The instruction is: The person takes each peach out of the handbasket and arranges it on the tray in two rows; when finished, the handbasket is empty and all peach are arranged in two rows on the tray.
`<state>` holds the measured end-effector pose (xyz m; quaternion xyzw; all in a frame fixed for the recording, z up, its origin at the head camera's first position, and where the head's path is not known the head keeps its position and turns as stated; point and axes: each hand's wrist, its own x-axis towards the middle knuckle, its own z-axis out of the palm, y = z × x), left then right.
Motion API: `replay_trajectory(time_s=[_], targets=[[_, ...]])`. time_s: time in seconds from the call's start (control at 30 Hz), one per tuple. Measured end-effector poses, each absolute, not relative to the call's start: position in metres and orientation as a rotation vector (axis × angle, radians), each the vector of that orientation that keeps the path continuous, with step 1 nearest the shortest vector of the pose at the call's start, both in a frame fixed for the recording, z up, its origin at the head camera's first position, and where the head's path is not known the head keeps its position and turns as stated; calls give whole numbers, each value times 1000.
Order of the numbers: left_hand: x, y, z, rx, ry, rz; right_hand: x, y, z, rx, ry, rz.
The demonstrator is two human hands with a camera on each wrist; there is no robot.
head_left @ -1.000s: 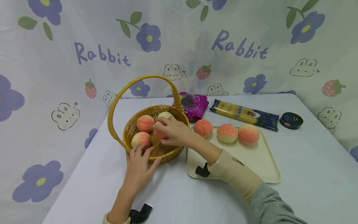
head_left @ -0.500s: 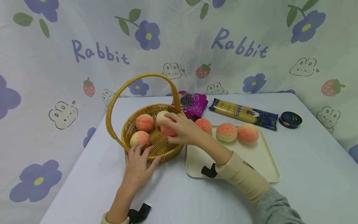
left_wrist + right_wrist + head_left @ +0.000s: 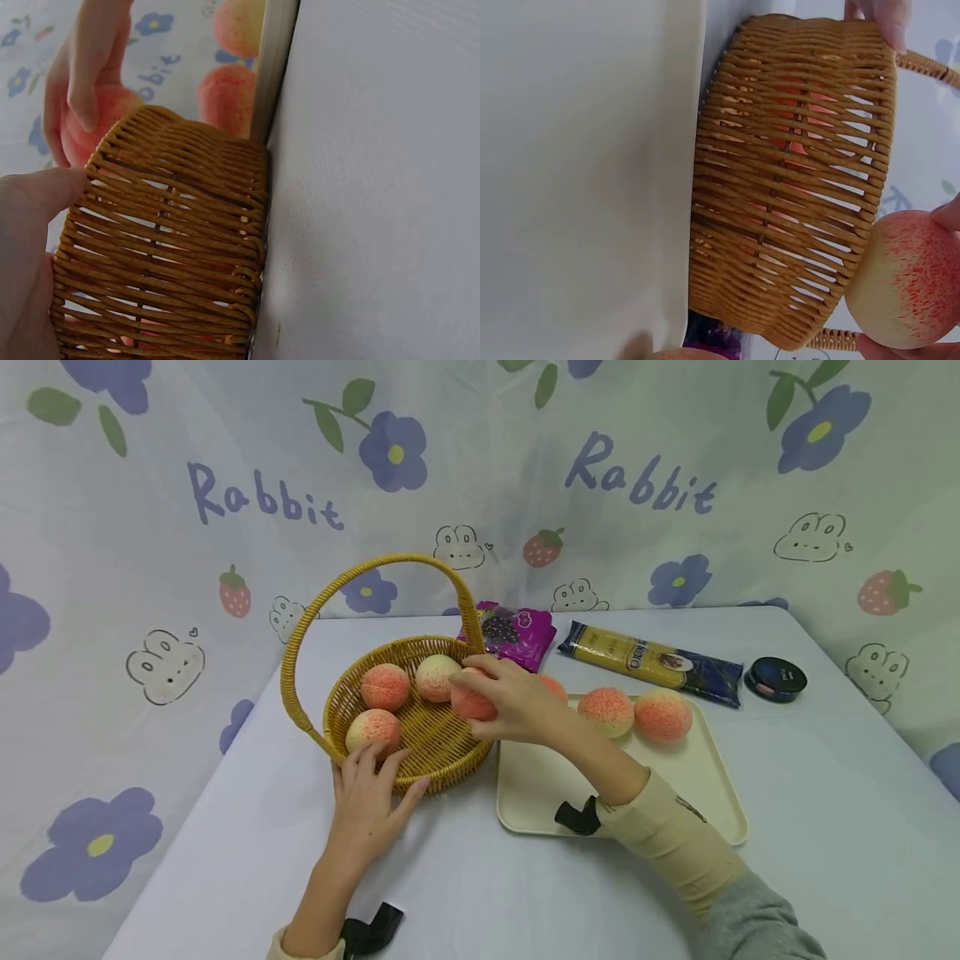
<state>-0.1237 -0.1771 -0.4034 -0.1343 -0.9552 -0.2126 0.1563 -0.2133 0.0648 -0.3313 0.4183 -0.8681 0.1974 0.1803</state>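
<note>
In the head view, my right hand [image 3: 517, 702] grips a peach [image 3: 470, 697] at the right rim of a round wicker basket [image 3: 442, 777]. The right wrist view shows this peach [image 3: 907, 281] pinched between thumb and fingers, overlapping the rim. My left hand [image 3: 370, 802] holds the basket's near left rim, fingers bent over it; its thumb [image 3: 56, 187] lies at the rim in the left wrist view. Inside the basket sit a red peach [image 3: 386, 687], a paler peach [image 3: 437, 677] and a peach [image 3: 373, 730] beside my left fingertips.
A cream tray [image 3: 622, 793] stands right of the basket, with three peaches along its far side, one partly hidden by my right hand. Behind lie a purple packet [image 3: 517, 635], a blue and yellow pasta bag [image 3: 652, 660] and a round black case [image 3: 776, 679]. The basket's tall handle [image 3: 300, 635] arches up.
My right hand has moved the peach rightward from the basket's middle to its right rim, uncovering the paler peach. The left hand stays on the rim.
</note>
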Motion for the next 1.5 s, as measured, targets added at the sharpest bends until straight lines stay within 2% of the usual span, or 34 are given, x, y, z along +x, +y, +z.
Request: replay_trajectory(time_s=[1.0,1.5], targets=[[-124,-177,-404,-386,-2718,-605,-186,115,-319,1007,-2605,768],[-125,-177,-404,-398,-2718,-629,-177,150,-316,888,-2665,720]])
